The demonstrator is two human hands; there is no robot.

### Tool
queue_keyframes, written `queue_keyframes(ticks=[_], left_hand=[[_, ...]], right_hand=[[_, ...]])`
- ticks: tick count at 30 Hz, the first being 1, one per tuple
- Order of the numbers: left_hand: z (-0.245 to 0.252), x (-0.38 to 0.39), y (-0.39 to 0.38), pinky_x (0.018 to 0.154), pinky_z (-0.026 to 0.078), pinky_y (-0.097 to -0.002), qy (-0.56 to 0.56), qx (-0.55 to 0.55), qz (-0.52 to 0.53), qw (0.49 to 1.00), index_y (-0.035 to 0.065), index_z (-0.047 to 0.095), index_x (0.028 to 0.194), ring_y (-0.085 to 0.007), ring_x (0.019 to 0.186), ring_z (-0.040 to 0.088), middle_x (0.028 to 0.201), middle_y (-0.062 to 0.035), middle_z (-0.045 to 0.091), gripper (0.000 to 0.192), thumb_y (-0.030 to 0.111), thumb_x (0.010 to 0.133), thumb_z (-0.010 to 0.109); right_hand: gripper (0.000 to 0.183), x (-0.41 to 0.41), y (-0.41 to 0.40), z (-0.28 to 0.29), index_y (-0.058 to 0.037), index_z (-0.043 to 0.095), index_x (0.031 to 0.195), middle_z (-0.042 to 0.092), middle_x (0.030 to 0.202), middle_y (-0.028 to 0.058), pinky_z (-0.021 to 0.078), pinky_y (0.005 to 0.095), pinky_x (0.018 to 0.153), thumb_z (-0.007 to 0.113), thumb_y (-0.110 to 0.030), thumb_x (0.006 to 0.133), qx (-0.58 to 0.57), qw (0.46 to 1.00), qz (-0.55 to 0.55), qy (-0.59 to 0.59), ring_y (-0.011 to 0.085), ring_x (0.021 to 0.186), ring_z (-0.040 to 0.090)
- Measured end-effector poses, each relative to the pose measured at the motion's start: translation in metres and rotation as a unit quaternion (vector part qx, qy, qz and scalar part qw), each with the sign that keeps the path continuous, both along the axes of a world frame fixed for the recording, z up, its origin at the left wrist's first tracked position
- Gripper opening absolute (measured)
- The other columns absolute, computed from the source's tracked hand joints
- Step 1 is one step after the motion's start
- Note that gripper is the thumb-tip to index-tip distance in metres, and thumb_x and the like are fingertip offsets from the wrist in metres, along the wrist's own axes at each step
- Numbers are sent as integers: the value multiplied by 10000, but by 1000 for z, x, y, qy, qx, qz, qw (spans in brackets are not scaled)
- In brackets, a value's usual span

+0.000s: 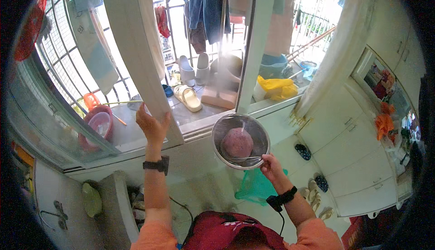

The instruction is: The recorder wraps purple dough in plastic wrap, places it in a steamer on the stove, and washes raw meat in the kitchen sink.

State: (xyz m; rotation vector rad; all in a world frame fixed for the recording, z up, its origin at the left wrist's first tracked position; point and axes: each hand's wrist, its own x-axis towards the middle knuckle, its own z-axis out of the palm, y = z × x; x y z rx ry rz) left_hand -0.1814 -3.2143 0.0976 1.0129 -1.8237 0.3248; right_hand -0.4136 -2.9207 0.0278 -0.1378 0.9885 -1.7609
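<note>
My right hand [272, 168] grips the rim of a round metal bowl [217, 148], held out in front of me. Clear plastic film covers the bowl and catches the light. Under the film lies a rounded pinkish-purple lump, which looks like dough [238, 142]. My left hand [153, 122] is raised at the white upright of a sliding window frame [131, 46]. Its fingers curl at the upright's left edge, and the thumb lies over its face. Dark bands circle both wrists.
Beyond the frame are a cream clog [188, 97], grey slippers [193, 68], a red basin [97, 126], a yellow bag [277, 87] and hanging clothes [207, 9]. A green plastic stool [253, 187] stands below the bowl. White cabinets [357, 148] line the right, with shoes [316, 195] beside them.
</note>
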Motion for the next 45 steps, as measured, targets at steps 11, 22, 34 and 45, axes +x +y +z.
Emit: queue_keyframes(ticks=[11,22,34,45], left_hand=[[-23,-5,7,876,250,-395,-64,117,-129,983,36,208,1179,-310,1003,331,1076,-175,351,646,103,659,584],[-41,-111,200,709,446,-389,-85,764,-554,319,78,184,1232,-278,986,427,1150,-153,365,635,523,786,267],[-43,-183,528,861,336,-400,-361,654,-665,16,69,171,1239,-251,1067,368,1213,-115,308,708,582,753,195],[-28,-161,843,882,306,-318,-481,587,-632,-160,47,258,1200,-169,1041,396,1161,-69,385,565,465,820,245]], right_hand=[[140,15,57,6,-63,456,862,535,695,7,360,155,328,478,-113,733,-39,994,-100,20,62,513,493],[115,70,184,24,-51,479,815,522,620,7,359,163,325,508,-129,735,-40,968,-248,6,56,435,460],[112,176,465,23,-38,485,834,524,612,36,346,198,323,500,-112,750,49,829,-555,48,92,414,457],[192,304,675,44,-23,469,873,560,669,70,351,183,330,497,-182,770,137,681,-715,86,112,518,550]])
